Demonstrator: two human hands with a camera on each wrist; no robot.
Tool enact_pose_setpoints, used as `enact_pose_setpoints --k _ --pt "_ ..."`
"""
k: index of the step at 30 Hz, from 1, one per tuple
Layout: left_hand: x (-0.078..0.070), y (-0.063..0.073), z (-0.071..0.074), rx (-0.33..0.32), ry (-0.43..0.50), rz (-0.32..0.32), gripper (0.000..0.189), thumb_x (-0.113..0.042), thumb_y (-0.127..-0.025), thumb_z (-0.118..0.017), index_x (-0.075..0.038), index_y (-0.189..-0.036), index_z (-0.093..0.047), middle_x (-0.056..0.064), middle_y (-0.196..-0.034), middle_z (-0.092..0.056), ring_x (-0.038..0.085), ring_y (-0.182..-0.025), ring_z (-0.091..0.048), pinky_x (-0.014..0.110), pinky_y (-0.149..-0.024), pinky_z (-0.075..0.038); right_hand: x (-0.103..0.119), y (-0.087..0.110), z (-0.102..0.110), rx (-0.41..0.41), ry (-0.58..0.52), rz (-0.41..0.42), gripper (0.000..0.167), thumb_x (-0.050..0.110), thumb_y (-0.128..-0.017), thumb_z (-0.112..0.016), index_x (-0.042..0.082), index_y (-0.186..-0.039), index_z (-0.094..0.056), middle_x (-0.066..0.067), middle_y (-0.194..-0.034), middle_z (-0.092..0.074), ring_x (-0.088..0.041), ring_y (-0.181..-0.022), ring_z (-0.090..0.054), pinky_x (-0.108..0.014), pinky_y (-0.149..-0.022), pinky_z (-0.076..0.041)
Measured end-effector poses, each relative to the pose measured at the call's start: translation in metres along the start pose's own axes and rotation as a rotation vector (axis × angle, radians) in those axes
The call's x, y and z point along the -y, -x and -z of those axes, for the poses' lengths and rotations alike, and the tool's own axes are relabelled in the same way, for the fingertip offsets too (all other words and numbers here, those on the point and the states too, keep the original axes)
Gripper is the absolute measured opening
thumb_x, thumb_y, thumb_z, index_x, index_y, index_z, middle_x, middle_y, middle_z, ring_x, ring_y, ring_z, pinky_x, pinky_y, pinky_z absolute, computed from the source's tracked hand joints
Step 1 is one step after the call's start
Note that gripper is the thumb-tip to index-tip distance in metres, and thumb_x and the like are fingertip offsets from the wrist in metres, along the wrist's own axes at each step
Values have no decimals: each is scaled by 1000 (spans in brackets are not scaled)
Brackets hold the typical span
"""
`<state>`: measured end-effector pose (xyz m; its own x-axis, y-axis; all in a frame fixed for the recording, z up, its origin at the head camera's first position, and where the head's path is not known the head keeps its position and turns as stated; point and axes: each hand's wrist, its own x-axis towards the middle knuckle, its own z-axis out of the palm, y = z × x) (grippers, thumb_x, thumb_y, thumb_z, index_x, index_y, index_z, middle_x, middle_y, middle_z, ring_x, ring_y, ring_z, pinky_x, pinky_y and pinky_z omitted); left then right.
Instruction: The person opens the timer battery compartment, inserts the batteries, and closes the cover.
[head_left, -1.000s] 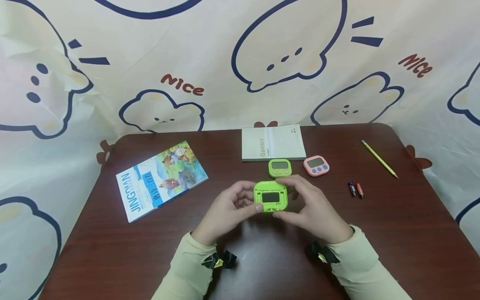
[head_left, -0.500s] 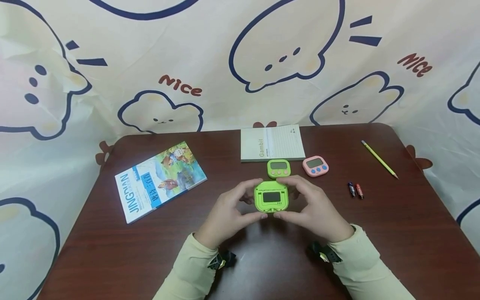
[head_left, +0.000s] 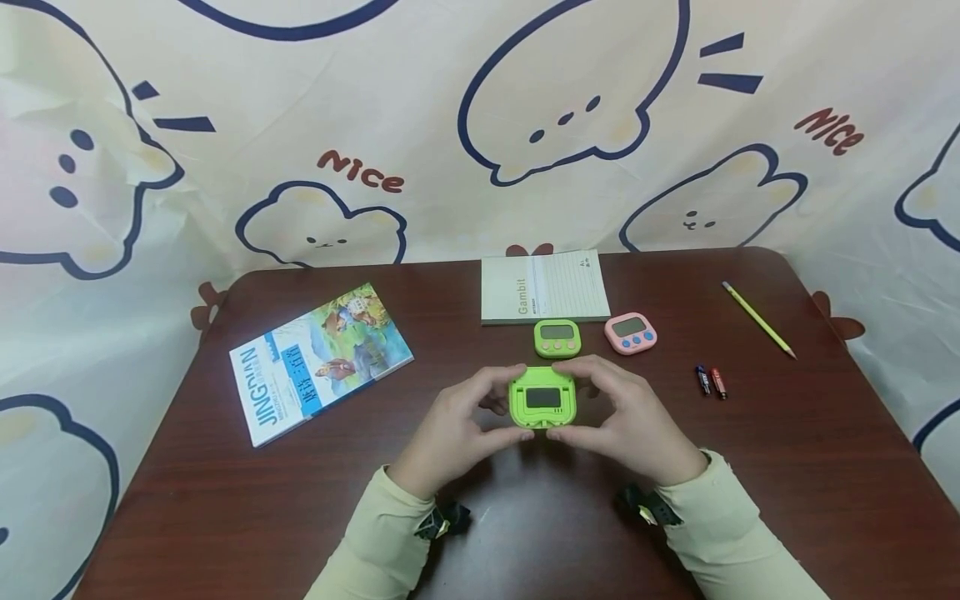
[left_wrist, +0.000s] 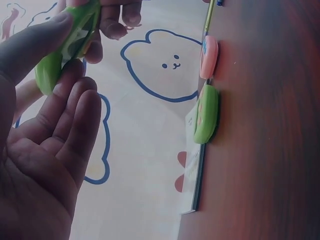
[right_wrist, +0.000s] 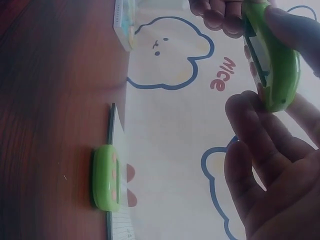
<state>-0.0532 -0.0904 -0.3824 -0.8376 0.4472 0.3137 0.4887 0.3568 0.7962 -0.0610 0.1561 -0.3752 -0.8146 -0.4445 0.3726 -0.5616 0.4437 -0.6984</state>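
while the book (head_left: 322,367) lies slanted at the left of the table (head_left: 210,508), the left hand (head_left: 459,427), to its right, pinches one side of the held timer (head_left: 542,397), thumb at the lower corner and forefinger at the upper. that green thing is between the two hands, lifted off the table, a dark rectangle facing the person. beyond it are the notebook (head_left: 546,287) and, just before its near edge, the other timer (head_left: 557,339), also green; whether these two touch i cannot tell. the right hand (head_left: 637,422) pinches the opposite side, its thumb tip near the left one but apart. beyond that hand lies the pink timer (head_left: 631,333); farther right come the blue battery (head_left: 702,380) and red battery (head_left: 719,383), side by side, then the pencil (head_left: 757,319), aslant.
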Motion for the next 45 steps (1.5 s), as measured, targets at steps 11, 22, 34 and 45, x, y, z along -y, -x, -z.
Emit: enact_pose_setpoints --k 11,22,34,45 --pt "5 -2 -1 -30 -2 -76 72 -12 -81 -86 -12 -144 -52 0 -145 -53 13 -127 -56 27 -96 -53 2 -1 0 -8 -101 -237 62 25 -72 -93 15 -127 -65 4 -112 -70 -13 -89 -64 -34 -77 -56" --pt "5 -2 0 -86 -105 -167 54 -11 -82 -84 -14 -132 -63 -3 -133 -63 10 -121 -59 29 -101 -51 -2 -3 1 87 -376 -413 37 17 -87 -79 7 -120 -67 -6 -99 -71 -21 -84 -69 -29 -73 -56" --pt "5 -3 -2 -96 -84 -159 32 -8 -85 -81 -12 -116 -71 -4 -118 -69 6 -109 -64 26 -95 -54 0 -5 -2 163 -423 -421 25 20 -97 -67 0 -112 -69 -15 -89 -72 -31 -79 -71 -29 -79 -53" --pt "7 -1 -3 -117 -57 -123 29 -3 -85 -79 -12 -111 -72 -5 -106 -70 6 -98 -66 27 -87 -57 -3 -3 -5 206 -376 -427 30 29 -102 -61 7 -120 -69 -7 -98 -74 -26 -87 -72 -31 -83 -52"
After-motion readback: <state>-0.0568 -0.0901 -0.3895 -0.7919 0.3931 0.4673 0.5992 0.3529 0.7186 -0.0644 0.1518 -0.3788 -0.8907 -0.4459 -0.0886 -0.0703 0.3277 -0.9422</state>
